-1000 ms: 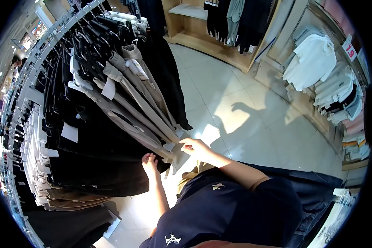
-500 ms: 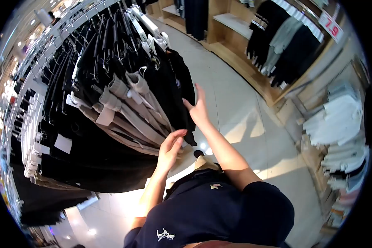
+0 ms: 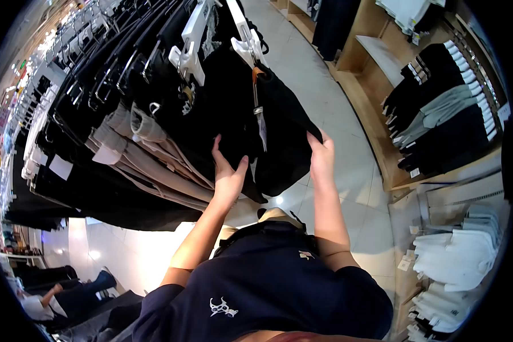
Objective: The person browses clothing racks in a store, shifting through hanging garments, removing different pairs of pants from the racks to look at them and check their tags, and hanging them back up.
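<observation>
right hand (image 3: pixel 322 158) now at black garment (image 3: pixel 289 128) edge, narrow tag (image 3: pixel 260 121) illegible

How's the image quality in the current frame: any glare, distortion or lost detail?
Head view: fisheye rounding, corners black; head view: glare bleaches part of the floor, lower left; head view: the black garment in the right hand is so dark its folds barely show.

Your head-worn camera looks forward and down from close above your navy T-shirt (image 3: pixel 268 285), over your left hand (image 3: pixel 228 182) and right hand (image 3: pixel 323 161), its wide view reaching the wooden shelving (image 3: pixel 361 85).
</observation>
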The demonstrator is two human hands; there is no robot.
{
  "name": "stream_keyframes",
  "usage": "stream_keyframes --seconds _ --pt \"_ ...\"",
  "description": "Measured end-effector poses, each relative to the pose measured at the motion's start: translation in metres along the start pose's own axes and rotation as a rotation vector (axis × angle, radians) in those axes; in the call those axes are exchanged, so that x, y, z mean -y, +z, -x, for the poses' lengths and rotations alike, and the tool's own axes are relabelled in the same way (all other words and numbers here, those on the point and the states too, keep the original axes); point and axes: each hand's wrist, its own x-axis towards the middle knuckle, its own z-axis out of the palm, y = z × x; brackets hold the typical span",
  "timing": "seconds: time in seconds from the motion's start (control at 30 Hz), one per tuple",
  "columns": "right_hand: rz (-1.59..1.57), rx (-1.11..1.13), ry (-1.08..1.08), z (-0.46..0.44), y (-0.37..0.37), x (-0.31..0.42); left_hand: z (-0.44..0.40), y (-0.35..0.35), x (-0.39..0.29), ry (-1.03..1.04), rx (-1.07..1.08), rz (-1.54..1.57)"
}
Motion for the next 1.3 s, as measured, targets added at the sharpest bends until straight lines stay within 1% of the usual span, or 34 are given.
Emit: stream_keyframes --seconds 0.03,0.1,0.13,0.17,0.23,0.27,0.3,0.37,0.4,0.47,0.5,0.57,0.6,0.63,0.7,0.73,0.8,0.83,0.9,0.97,1.03,1.07,1.1,1.17,1.23,1.3 --pt "-0.024 -0.009 0.005 0.0 -0.002 0.003 -0.001 0.003 0.003 -0.012 -0.013 -0.001" --pt "-0.049 -0.005 0.012 -0.001 -0.002 0.009 -0.004 0.007 0.013 -0.046 0.056 -0.015" --pt "-0.059 0.011 0.002 0.001 -0.001 0.012 -0.007 0.009 0.016 -0.028 0.119 -0.031" --pt "-0.069 0.025 -0.01 0.002 -0.001 0.013 -0.01 0.013 0.023 0.006 0.207 0.035" --pt "-0.05 0.081 -0.006 0.003 -0.001 0.012 -0.015 0.023 0.019 -0.02 0.318 0.128" --pt "-0.073 0.103 0.038 0.005 0.002 0.013 -0.015 0.026 0.017 0.053 0.352 0.176" --pt "-0.095 0.126 0.082 0.007 0.006 0.013 -0.013 0.03 0.01 -0.024 0.368 0.253" --pt "-0.11 0.149 0.113 0.007 0.009 0.0 -0.017 0.032 0.005 -0.1 0.523 0.14" --pt "-0.093 0.146 0.109 0.008 0.015 -0.001 -0.017 0.032 0.002 -0.105 0.513 0.14" --pt "-0.076 0.148 0.106 0.011 0.024 -0.004 -0.017 0.034 -0.005 -0.115 0.528 0.295" --pt "-0.121 0.165 0.149 0.012 0.026 -0.005 -0.016 0.035 -0.005 -0.114 0.521 0.294" --pt "-0.17 0.184 0.192 0.01 0.026 -0.009 -0.012 0.039 -0.001 -0.315 0.394 0.605" --pt "-0.105 0.247 0.187 0.007 0.027 -0.014 -0.01 0.04 0.001 -0.284 0.339 0.634" --pt "-0.041 0.309 0.182 0.006 0.028 -0.016 -0.009 0.039 0.003 -0.285 0.338 0.629" --pt "-0.046 0.339 0.188 0.008 0.03 -0.015 -0.007 0.037 0.005 -0.254 0.252 0.603" --pt "0.003 0.356 0.152 0.008 0.03 -0.017 -0.005 0.038 0.006 -0.252 0.248 0.601" --pt "0.082 0.362 0.104 0.007 0.029 -0.019 -0.001 0.041 0.012 -0.13 0.096 0.373" --pt "0.078 0.374 0.105 0.007 0.029 -0.018 0.0 0.038 0.015 -0.129 0.084 0.368" --pt "0.356 0.203 -0.041 0.01 0.029 -0.007 0.002 0.031 0.021 -0.166 0.002 0.177" --pt "0.447 0.119 -0.109 0.006 0.023 0.003 0.006 0.029 0.04 -0.125 -0.023 0.213" --pt "0.494 0.058 -0.167 0.0 0.014 0.011 0.013 0.019 0.031 -0.095 -0.1 0.36" --pt "0.5 0.04 -0.19 -0.003 0.011 0.011 0.018 0.014 0.037 -0.072 -0.165 0.221" --pt "0.506 0.019 -0.211 -0.005 0.009 0.011 0.026 0.007 0.037 -0.071 -0.176 0.219" --pt "0.547 0.029 -0.205 0.001 0.012 0.015 0.037 -0.007 0.032 0.188 -0.313 0.019" --pt "0.488 -0.05 -0.297 0.012 0.02 0.014 0.038 -0.013 0.022 0.229 -0.441 -0.013" --pt "0.443 -0.014 -0.319 0.016 0.02 0.006 0.027 -0.015 0.012 0.406 -0.504 -0.078"
